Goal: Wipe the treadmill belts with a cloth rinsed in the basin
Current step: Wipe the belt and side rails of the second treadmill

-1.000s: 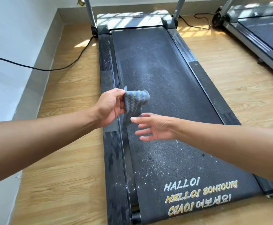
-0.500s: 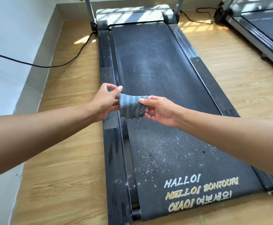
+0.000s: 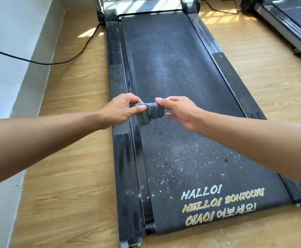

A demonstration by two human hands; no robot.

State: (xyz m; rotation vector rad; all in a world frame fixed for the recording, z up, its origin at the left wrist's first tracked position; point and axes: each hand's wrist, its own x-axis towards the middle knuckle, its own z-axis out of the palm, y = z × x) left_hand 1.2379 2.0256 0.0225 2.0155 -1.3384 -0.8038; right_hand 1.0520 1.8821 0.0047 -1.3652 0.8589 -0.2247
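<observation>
Open a second ago, my right hand [image 3: 180,110] now pinches the cloth [image 3: 149,113] opposite my left hand [image 3: 121,109]. Beneath runs the dusty treadmill belt [image 3: 173,68], white specks [image 3: 164,176] scattered near its lettering [image 3: 217,203]. Each hand grips a top corner with thumb and fingers; the blue striped cloth hangs taut between them over the belt's left edge.

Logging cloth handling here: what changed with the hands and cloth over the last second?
The right hand, open under the cloth a second ago, rose and pinched its right edge; the cloth, then bunched in the left hand alone, now stretches between both hands. The left hand kept its grip; the belt stays dusty.
</observation>
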